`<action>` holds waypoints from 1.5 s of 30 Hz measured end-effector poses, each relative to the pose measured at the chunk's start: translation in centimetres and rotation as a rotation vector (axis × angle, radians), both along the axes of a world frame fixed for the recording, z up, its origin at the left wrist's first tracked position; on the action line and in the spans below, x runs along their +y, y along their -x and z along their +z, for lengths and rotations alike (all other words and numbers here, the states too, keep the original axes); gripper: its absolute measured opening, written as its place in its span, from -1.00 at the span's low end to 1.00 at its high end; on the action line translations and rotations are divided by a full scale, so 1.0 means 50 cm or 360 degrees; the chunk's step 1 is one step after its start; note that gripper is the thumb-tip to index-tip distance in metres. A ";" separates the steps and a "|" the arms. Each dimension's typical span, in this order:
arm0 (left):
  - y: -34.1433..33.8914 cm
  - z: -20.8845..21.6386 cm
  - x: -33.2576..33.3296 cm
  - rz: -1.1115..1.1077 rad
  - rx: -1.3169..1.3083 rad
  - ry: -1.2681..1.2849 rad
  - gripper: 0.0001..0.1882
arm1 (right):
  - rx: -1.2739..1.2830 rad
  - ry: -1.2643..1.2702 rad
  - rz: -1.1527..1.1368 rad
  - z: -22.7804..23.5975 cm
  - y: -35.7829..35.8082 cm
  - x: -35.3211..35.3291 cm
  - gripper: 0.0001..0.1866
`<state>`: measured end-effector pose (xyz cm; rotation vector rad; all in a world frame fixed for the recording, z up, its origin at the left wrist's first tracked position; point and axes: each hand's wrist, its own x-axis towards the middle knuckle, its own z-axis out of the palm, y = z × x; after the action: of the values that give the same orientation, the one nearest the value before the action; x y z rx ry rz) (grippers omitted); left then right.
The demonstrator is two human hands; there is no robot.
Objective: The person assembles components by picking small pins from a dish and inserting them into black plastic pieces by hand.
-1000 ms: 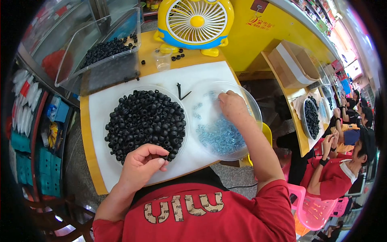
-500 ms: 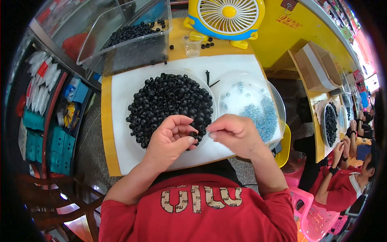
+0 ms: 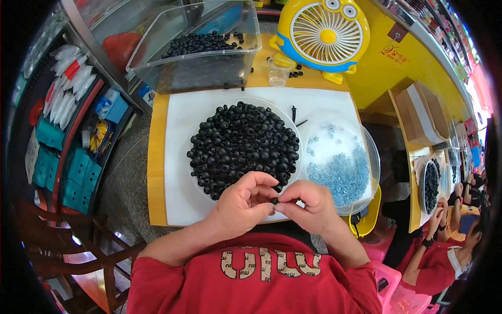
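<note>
My left hand (image 3: pixel 241 203) pinches a small black bead-like part (image 3: pixel 273 200) at its fingertips, over the near edge of a round clear tray. Pressed up against that part is my right hand (image 3: pixel 309 205), thumb and forefinger pinched together; whatever lies between them is too small to make out. The tray (image 3: pixel 194 184) holds a big heap of round, hollow black parts (image 3: pixel 243 141). To its right a second clear round tray (image 3: pixel 374 157) has many tiny pale-blue transparent pieces (image 3: pixel 342 172) spread over its bottom.
A clear plastic bin (image 3: pixel 204 70) with more black parts stands at the back left. Behind the trays are a clear cup (image 3: pixel 278 73), a yellow fan (image 3: pixel 327 36) and two thin black sticks (image 3: pixel 294 112). A person (image 3: pixel 434 256) works at another table on the right.
My two hands have come together, the right fingertips now meeting the black part held in the left. The whole view has shifted, with the table appearing further right and slightly lower.
</note>
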<state>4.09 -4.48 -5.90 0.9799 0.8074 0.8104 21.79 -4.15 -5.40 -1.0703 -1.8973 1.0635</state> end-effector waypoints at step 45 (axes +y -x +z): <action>0.041 -0.003 0.029 0.0334 0.0068 -0.0086 -0.67 | 0.0257 -0.0080 0.0100 -0.027 0.056 0.068 -0.83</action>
<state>2.01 -3.05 -6.04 0.9731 0.9403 0.9986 19.00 -0.74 -6.75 -0.8750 -1.8280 1.0974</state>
